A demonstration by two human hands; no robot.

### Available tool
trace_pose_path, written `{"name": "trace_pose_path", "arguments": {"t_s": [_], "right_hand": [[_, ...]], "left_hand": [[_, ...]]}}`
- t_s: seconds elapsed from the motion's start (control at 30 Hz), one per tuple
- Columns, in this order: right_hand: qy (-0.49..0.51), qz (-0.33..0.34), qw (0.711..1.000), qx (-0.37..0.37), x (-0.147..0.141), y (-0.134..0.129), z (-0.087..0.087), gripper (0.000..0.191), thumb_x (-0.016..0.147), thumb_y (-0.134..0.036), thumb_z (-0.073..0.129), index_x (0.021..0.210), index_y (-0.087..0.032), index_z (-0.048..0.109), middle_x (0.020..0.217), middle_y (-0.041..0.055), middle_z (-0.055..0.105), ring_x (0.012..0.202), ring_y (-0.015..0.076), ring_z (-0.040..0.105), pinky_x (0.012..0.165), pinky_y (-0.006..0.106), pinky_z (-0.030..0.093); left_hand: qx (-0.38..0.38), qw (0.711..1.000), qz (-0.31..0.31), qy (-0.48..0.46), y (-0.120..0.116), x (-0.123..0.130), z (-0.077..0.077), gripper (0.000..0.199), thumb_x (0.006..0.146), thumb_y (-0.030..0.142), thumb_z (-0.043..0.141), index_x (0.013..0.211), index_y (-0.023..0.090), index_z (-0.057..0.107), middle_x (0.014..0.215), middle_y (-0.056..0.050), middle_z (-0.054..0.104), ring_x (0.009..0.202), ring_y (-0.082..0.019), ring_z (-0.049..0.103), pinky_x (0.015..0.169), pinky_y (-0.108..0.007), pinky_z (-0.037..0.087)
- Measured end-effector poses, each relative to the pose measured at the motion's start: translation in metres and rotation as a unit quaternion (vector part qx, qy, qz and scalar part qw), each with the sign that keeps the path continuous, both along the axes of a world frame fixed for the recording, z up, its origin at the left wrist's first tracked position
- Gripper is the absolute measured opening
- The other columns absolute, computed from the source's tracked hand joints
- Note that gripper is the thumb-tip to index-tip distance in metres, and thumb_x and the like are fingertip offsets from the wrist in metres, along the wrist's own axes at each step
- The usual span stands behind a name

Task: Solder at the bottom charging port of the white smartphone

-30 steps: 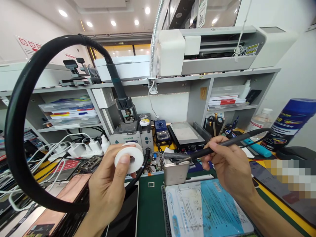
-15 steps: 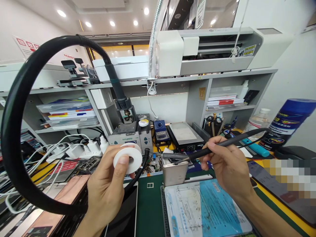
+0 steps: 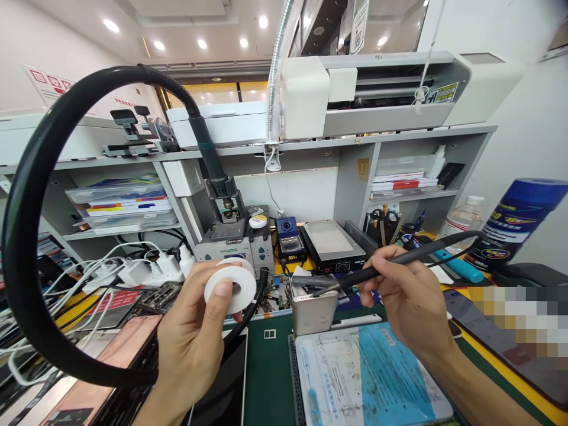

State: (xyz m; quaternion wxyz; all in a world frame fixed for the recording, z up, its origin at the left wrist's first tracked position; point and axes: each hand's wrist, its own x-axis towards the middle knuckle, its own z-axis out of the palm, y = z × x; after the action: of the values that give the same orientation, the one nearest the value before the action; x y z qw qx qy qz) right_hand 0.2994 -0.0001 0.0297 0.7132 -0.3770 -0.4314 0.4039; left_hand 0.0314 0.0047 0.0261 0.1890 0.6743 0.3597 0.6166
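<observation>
Evidently both hands are occupied, one on either side of the silver, phone-like slab (image 3: 314,313), which stands upright and serves as the landmark. To its left and slightly higher, the left hand (image 3: 190,331) pinches a white spool (image 3: 245,289), thumb laid across the near face and fingers behind; such a grip probably prevents the spool from turning. To the slab's right, the right hand (image 3: 410,302) grips a dark, pen-shaped tool (image 3: 358,276) between thumb and fingertips, much like a pencil, presumably for fine control of the slanting tip. That tip lies at the slab's top edge; whether it touches cannot be told from where I stand. Note the poses: both forearms slant inward toward the slab, the left thumb uppermost, the right palm turned inward. A blue-and-white pad (image 3: 355,373) lies just in front of the slab; a black hose (image 3: 14,236) arcs well to its left.
</observation>
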Motion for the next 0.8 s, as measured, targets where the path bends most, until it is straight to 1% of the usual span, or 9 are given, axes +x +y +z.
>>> {"name": "trace_pose_path", "arguments": {"t_s": [0.2,0.4,0.8], "right_hand": [[0.001,-0.003,1.0,-0.001,0.001,-0.001,0.0,0.017,0.084,-0.033,0.073,0.073,-0.022,0.066,0.051,-0.0002,0.064,0.043,0.0161,0.061,0.042,0.025,0.047],[0.003,0.0,1.0,0.001,0.001,0.0,-0.001,0.017,0.085,-0.032,0.073,0.074,-0.022,0.067,0.053,-0.0008,0.063,0.045,0.0162,0.061,0.042,0.026,0.047],[0.002,-0.003,1.0,0.003,0.0,-0.001,0.001,0.02,0.083,-0.034,0.075,0.072,-0.021,0.065,0.052,-0.0007,0.063,0.044,0.0161,0.06,0.042,0.026,0.046]], "left_hand": [[-0.005,1.0,0.004,-0.003,-0.001,0.0,-0.001,0.022,0.103,0.034,0.052,0.111,0.025,0.07,0.105,-0.003,0.066,0.073,-0.015,0.061,0.057,-0.025,0.053],[-0.017,0.999,0.019,-0.025,-0.004,0.006,0.003,0.021,0.102,0.036,0.053,0.106,0.024,0.071,0.103,-0.002,0.066,0.07,-0.014,0.058,0.058,-0.026,0.05],[-0.02,0.999,0.02,-0.032,-0.006,0.009,0.004,0.021,0.102,0.036,0.054,0.106,0.025,0.071,0.106,-0.002,0.065,0.075,-0.015,0.06,0.057,-0.025,0.051]]}}
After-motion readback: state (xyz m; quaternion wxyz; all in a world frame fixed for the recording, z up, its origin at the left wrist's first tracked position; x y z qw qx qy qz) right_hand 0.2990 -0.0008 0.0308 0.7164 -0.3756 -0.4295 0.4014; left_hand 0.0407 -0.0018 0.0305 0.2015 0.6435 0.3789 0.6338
